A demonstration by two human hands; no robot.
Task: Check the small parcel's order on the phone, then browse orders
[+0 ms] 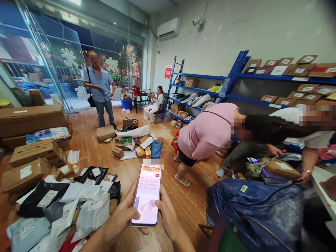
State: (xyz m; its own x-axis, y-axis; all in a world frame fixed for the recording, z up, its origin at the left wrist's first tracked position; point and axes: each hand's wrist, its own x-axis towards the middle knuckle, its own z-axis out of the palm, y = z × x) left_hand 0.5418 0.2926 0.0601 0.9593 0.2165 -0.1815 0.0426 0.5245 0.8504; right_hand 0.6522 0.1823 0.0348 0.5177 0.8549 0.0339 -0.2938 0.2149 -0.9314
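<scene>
A smartphone point(147, 196) with a lit screen stands upright at the bottom centre of the head view. My left hand point(123, 213) grips its left side, with the thumb over the lower left of the screen and fingers behind. My right hand point(166, 211) holds the right edge, its thumb touching the screen's right side. The screen shows an orange banner, rows of small icons and a pale picture below. To the left of my hands lies a heap of bagged parcels point(81, 192), white, grey and black.
Cardboard boxes point(26, 171) are stacked at left. More parcels point(136, 140) lie on the wooden floor point(181, 206) ahead. A person in pink point(207, 129) bends at right beside a blue sack point(254, 206). Blue shelves point(199, 75) line the wall; other people stand and sit around.
</scene>
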